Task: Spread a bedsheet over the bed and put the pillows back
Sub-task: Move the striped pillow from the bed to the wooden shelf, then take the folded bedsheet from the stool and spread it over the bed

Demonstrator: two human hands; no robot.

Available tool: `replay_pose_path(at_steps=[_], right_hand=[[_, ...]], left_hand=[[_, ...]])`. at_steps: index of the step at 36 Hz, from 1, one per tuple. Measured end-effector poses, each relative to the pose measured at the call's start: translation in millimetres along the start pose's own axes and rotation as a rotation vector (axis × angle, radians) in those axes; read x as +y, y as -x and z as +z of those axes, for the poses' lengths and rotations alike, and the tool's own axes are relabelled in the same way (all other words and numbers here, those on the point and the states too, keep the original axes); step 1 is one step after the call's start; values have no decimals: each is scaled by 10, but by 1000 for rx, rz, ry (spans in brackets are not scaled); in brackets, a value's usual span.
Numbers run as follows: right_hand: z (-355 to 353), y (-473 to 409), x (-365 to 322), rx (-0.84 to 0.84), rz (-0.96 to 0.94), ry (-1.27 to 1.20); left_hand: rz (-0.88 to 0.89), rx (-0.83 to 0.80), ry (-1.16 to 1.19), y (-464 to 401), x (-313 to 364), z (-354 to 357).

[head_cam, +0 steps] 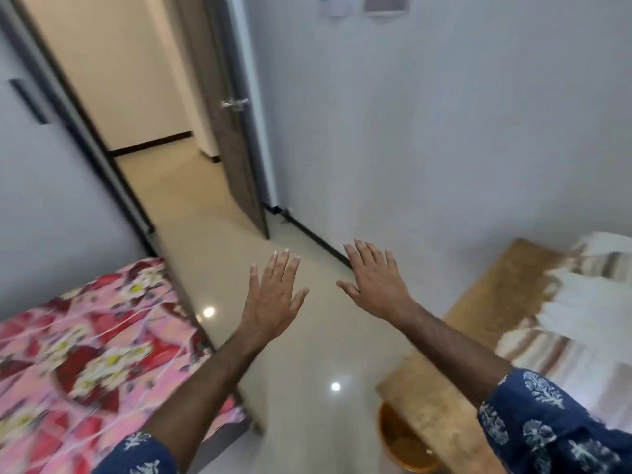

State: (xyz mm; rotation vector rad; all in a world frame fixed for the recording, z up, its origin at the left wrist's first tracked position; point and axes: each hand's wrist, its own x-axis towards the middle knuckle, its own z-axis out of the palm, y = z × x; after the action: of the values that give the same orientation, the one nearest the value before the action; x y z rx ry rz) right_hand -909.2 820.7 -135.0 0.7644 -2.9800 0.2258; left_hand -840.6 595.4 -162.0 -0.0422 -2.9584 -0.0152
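Observation:
A bed covered with a pink and red floral sheet (85,354) fills the lower left. My left hand (275,294) and my right hand (374,282) are both stretched out in front of me over the floor, palms down, fingers straight and spread, holding nothing. White and brown striped cloth or pillows (574,323) lie on a brown stone-topped counter (485,323) at the right. Neither hand touches the bed or the cloth.
A glossy beige tiled floor (301,371) runs between bed and counter toward an open wooden door (236,138) and a hallway. A round orange stool or tub (400,446) sits under the counter. White walls stand left and right.

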Motion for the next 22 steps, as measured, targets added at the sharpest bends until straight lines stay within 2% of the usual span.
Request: replay_pose_path(at_steps=[5,10,22], right_hand=[[243,-231,-1706,-22,-330,10],[422,-185,-3328,-20,-643,13],[1012,399,-6612,-78,-1229,-19]], left_hand=[[-255,41,-97,1233,-1295,-299],[-487,36,-162,2585,-2280,-553],[-1050,1,-190,5340,-3665,-854]])
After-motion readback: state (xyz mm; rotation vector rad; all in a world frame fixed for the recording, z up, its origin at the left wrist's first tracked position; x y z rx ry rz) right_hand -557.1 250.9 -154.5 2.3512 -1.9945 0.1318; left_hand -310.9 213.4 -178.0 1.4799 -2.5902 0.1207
